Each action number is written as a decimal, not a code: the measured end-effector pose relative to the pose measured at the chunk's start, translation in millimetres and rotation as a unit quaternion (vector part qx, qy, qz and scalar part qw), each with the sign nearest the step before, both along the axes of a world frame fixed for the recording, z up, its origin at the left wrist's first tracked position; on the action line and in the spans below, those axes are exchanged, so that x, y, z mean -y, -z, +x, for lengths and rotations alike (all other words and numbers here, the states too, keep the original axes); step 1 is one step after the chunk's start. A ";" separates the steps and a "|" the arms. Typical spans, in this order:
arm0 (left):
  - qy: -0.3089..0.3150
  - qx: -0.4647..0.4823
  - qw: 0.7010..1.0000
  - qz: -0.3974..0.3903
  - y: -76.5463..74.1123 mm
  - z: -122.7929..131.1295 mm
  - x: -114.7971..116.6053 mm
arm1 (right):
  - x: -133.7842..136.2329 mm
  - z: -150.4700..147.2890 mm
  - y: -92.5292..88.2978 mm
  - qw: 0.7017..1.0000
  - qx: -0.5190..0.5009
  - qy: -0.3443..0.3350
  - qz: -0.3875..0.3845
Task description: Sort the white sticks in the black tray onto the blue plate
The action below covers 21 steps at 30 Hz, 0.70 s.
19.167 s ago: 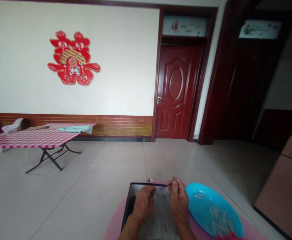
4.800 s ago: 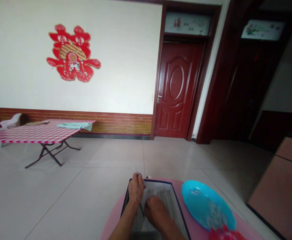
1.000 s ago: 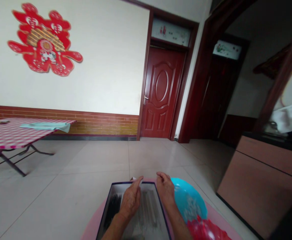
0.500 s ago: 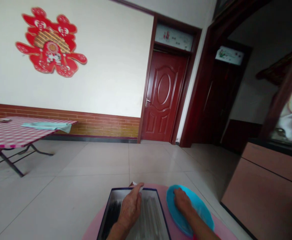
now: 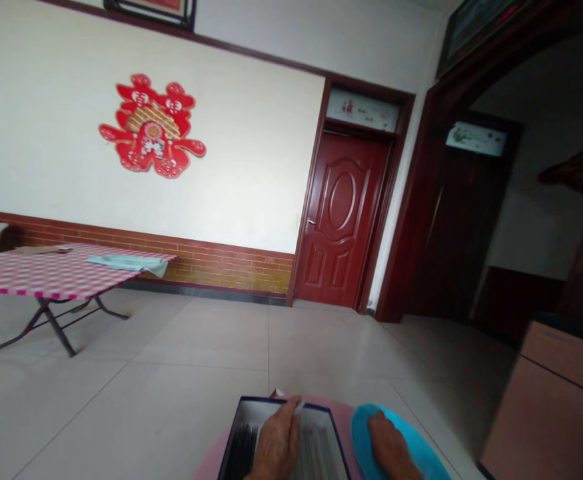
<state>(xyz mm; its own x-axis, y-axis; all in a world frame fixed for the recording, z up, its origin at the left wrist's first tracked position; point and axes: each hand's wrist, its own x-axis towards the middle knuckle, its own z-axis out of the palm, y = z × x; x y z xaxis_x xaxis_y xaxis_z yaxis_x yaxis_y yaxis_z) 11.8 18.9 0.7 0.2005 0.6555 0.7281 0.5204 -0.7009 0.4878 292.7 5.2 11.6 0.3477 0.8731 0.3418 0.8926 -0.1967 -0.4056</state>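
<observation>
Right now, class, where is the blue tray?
In the head view, the blue tray sits low, right of centre, on the pink tabletop, to the right of the dark-rimmed box; the right hand is over it.

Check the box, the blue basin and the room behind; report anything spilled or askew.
Nothing visible looks spilled around the box or blue basin. Slightly untidy: the pale green cloth overhangs the edge of the checked table.

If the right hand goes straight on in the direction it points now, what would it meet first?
The right hand would probably first meet the far wall of the blue bowl. Depth is unclear, so it might pass over it instead.
</observation>
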 end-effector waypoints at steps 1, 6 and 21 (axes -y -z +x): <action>-0.002 -0.001 1.000 -0.001 -0.1 0.3 0.1 | -0.9 -3.2 -8.6 0.999 0.030 -0.001 -0.015; -0.013 0.012 1.000 0.007 -1.1 8.0 2.2 | -9.4 -49.3 -57.7 0.985 -0.148 -0.009 0.089; 0.049 -0.016 0.999 0.009 -18.5 0.5 7.2 | 7.5 -163.0 -15.8 0.661 -0.721 -0.126 0.166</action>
